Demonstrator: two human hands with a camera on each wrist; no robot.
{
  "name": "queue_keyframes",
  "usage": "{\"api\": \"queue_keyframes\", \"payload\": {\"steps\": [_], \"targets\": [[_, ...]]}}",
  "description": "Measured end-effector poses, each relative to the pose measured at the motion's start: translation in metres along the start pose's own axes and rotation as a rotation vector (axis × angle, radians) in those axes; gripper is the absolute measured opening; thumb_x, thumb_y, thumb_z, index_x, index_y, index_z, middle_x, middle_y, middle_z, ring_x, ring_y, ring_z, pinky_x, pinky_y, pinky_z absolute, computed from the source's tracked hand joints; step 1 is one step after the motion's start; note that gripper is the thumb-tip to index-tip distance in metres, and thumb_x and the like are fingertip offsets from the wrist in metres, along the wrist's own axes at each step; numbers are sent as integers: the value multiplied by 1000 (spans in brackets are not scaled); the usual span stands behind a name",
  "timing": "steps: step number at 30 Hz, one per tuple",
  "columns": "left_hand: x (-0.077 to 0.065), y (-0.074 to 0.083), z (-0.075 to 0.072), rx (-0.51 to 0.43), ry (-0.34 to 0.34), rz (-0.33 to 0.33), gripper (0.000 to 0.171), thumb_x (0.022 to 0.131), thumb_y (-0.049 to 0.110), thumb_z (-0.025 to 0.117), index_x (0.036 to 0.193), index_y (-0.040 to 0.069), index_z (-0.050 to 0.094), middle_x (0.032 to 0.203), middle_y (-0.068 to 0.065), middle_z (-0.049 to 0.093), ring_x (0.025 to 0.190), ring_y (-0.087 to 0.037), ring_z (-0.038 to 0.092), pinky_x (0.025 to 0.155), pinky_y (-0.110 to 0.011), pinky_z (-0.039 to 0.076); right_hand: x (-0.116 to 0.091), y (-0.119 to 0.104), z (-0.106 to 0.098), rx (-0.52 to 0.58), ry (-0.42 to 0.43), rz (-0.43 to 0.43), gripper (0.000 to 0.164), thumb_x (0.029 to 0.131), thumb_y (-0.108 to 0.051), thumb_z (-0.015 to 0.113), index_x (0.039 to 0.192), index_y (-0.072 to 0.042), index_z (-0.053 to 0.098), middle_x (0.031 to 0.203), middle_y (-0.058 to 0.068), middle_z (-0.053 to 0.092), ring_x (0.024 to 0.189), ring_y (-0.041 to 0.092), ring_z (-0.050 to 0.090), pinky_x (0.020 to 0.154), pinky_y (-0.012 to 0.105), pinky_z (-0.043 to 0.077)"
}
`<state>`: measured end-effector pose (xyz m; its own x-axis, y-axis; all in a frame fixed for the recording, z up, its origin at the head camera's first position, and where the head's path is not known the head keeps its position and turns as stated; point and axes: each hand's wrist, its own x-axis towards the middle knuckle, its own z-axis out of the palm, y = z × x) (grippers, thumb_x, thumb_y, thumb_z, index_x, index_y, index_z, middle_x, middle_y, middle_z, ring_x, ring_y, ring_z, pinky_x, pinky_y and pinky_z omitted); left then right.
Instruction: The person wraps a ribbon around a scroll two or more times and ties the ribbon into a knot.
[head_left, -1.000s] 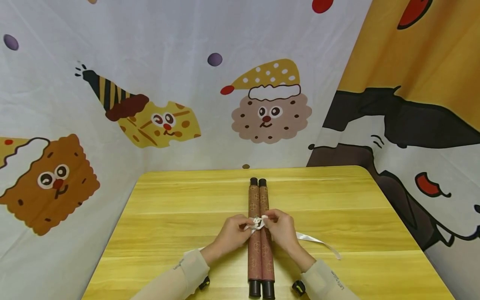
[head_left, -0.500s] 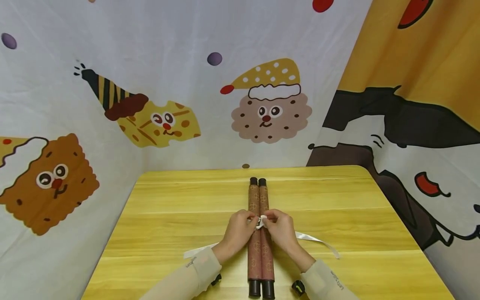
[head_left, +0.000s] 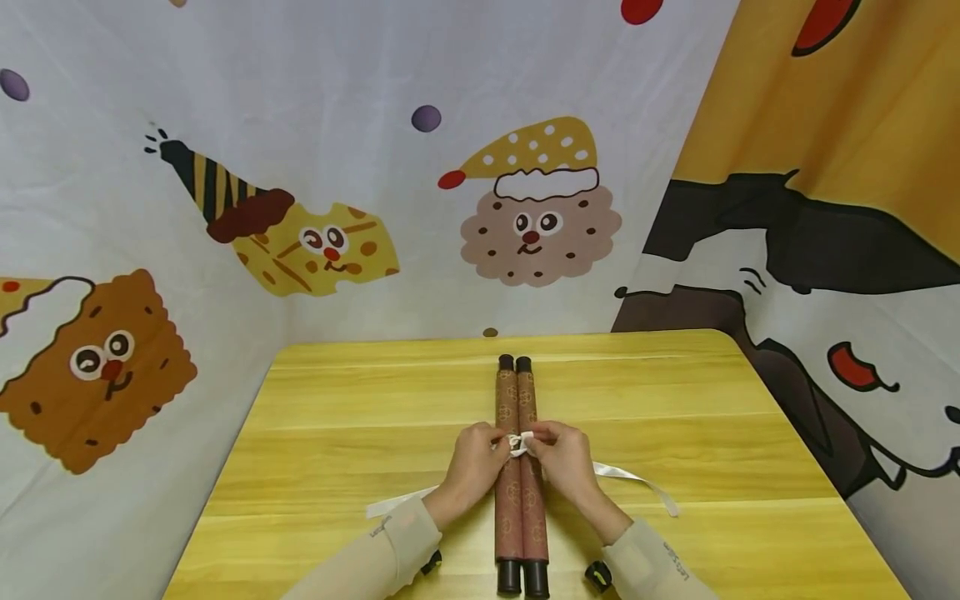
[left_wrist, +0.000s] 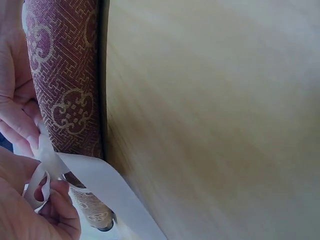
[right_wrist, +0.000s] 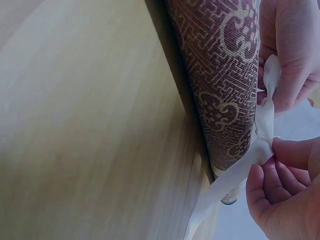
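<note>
Two brown-red patterned scroll rolls (head_left: 510, 508) with black end knobs lie side by side, pointing away from me. Round their middle runs a white ribbon (head_left: 517, 445), knotted on top. My left hand (head_left: 474, 468) pinches a loop of it at the left of the knot; the loop (left_wrist: 36, 192) shows between thumb and fingers in the left wrist view. On the other side, my right hand (head_left: 564, 467) pinches the ribbon (right_wrist: 264, 147) close to the knot. Both ribbon tails trail out onto the table, one to each side.
The scrolls lie on a yellow wood-grain table (head_left: 337, 392). Small black objects (head_left: 597, 575) show beside each sleeve near the front. Behind the table hangs a white cloth (head_left: 337, 100) with cartoon prints.
My left hand has shifted slightly right and closer to the knot, and the ribbon loops there look smaller and tighter. The right hand has hardly moved. The scrolls stay in place.
</note>
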<state>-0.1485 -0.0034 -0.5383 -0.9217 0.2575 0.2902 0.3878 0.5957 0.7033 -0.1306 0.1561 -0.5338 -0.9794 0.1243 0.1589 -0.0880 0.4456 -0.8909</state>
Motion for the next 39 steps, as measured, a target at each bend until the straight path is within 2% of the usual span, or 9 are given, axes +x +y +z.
{"api": "queue_keyframes", "payload": {"steps": [3, 4, 6, 10, 14, 18, 22, 34, 39], "targets": [[-1, -1, 0, -36, 22, 8, 12, 85, 6, 62, 80, 7, 73, 68, 2, 61, 59, -5, 50, 48, -18, 45, -1, -1, 0, 14, -13, 0, 8, 77, -3, 75, 85, -6, 74, 72, 6, 71, 45, 14, 56, 37, 21, 45], [-1, -2, 0, -44, 28, 10, 12, 86, 6, 62, 82, 6, 73, 70, 2, 62, 60, -5, 51, 49, -19, 46, -1, -1, 0, 17, -16, -8, 7, 77, -3, 74, 83, -7, 74, 72, 5, 71, 45, 14, 56, 36, 21, 44], [-2, -3, 0, -61, 33, 12, 11, 87, 7, 62, 86, 6, 73, 72, 1, 64, 63, -5, 54, 52, -19, 49, -1, -2, 0, 23, -21, -35, 7, 77, -3, 74, 82, -8, 74, 73, 5, 71, 47, 12, 57, 38, 21, 46], [-2, -4, 0, -93, 27, 14, 12, 89, 8, 61, 88, 6, 73, 76, 0, 66, 68, -6, 56, 57, -20, 52, 0, -4, 2, 15, -19, -104, 10, 76, 1, 74, 83, -6, 75, 81, 7, 72, 71, 10, 63, 57, 26, 56], [-1, -5, -1, -115, 28, 29, 13, 90, 5, 59, 92, 5, 72, 78, -2, 66, 69, -7, 56, 57, -20, 52, 1, -5, 4, -2, -21, -109, 11, 77, 1, 73, 87, -4, 75, 84, 8, 72, 77, 11, 64, 62, 29, 57], [-1, -4, -3, -108, 54, 57, 14, 89, 4, 59, 94, 4, 72, 79, -2, 66, 70, -7, 56, 57, -21, 52, 1, -5, 6, -26, -22, -99, 12, 77, -2, 74, 89, -3, 74, 81, 6, 72, 73, 10, 63, 60, 29, 57], [0, -3, -4, -108, 69, 83, 13, 90, 5, 60, 95, 3, 71, 81, -2, 65, 71, -7, 56, 58, -22, 52, 2, -5, 8, -28, -23, -117, 8, 76, -2, 74, 83, -6, 74, 76, 3, 71, 68, 9, 62, 57, 29, 56], [-1, -6, -3, -131, 94, 139, 14, 91, 6, 59, 98, 2, 70, 83, -4, 66, 71, -7, 56, 57, -21, 52, 4, -8, 16, -62, -9, -147, 7, 74, -4, 77, 79, -10, 75, 75, 2, 72, 68, 8, 62, 58, 30, 56], [-2, -7, -1, -120, 114, 192, 13, 89, 4, 61, 97, 2, 71, 82, -5, 66, 73, -7, 56, 59, -21, 52, 5, -5, 19, -73, 4, -131, 4, 75, -10, 77, 76, -11, 73, 71, -1, 70, 63, 6, 61, 54, 27, 54]]}}
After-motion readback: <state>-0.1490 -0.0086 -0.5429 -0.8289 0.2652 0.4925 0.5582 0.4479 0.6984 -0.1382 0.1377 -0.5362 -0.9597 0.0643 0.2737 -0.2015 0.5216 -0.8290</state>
